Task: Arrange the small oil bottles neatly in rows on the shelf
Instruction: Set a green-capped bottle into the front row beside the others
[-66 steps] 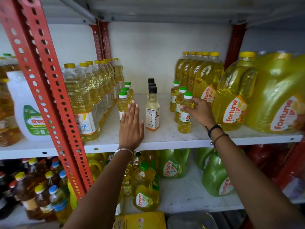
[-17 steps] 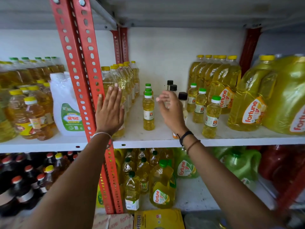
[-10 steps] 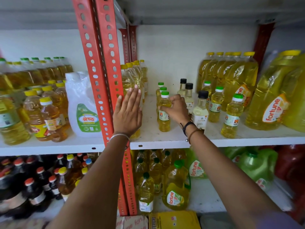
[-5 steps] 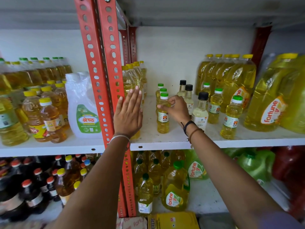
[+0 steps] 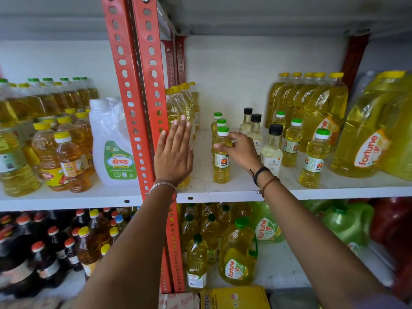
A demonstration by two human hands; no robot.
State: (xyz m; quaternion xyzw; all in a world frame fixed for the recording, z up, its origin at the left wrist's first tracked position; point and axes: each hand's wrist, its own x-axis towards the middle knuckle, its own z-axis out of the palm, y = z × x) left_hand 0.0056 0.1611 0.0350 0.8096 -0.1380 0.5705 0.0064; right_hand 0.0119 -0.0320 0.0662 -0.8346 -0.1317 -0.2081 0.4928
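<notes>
Three rows of small bottles stand on the white shelf point(image 5: 234, 192). The left row has green-capped yellow oil bottles; my right hand point(image 5: 239, 150) grips the front one point(image 5: 221, 166) around its shoulder. The middle row has black-capped pale bottles, its front one point(image 5: 272, 150) just right of my wrist. The right row has green-capped bottles, with the front one point(image 5: 314, 159) nearest the shelf edge. My left hand point(image 5: 175, 152) is flat with fingers spread, resting against the front tall yellow-capped bottle point(image 5: 176, 108) beside the red upright.
A red perforated upright point(image 5: 142, 97) divides the shelving. Tall yellow-capped oil bottles point(image 5: 312, 103) and big Fortune jugs point(image 5: 367, 134) fill the right. A white jug point(image 5: 113, 148) and amber bottles point(image 5: 66, 159) stand left. Lower shelves hold more oil bottles.
My right hand has come off the right row, crossed to the left row and closed on its front green-capped bottle. My left hand moved left to the tall bottles and stays there.
</notes>
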